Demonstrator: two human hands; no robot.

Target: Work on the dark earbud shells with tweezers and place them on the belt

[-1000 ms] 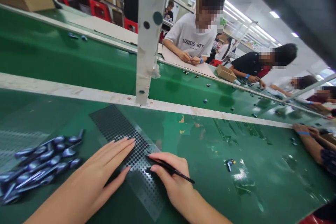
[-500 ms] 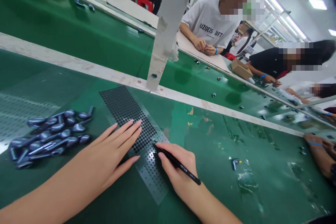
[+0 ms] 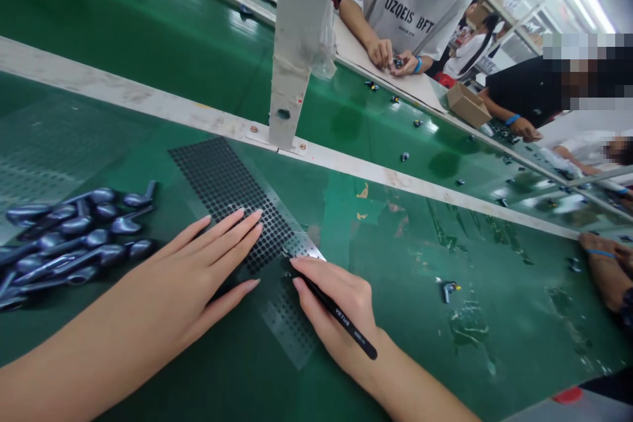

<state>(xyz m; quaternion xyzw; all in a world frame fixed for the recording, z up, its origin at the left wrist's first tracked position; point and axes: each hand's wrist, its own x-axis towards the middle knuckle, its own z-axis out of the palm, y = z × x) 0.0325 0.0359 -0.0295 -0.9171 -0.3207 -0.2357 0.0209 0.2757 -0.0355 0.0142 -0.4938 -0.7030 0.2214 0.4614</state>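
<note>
A long sheet of small black dots (image 3: 225,188) lies on the green table in front of me. My left hand (image 3: 198,270) rests flat on it, fingers stretched out together, pressing it down. My right hand (image 3: 341,313) is closed round black tweezers (image 3: 336,313), whose tip touches the sheet near its lower part, where the dots are gone and the backing shows pale. A heap of dark blue earbud-shaped shells (image 3: 74,234) lies left of my left hand.
A grey metal post (image 3: 297,46) stands on the pale rail (image 3: 148,102) beyond the sheet. A single small part (image 3: 449,289) lies to the right. Other people sit across the belt; another person's hand (image 3: 606,264) rests at the right edge. A cardboard box (image 3: 467,105) sits far right.
The view has tilted downward, so everything sits higher in the picture. My right hand with the tweezers has shifted slightly along the sheet; my left hand stays flat on it.
</note>
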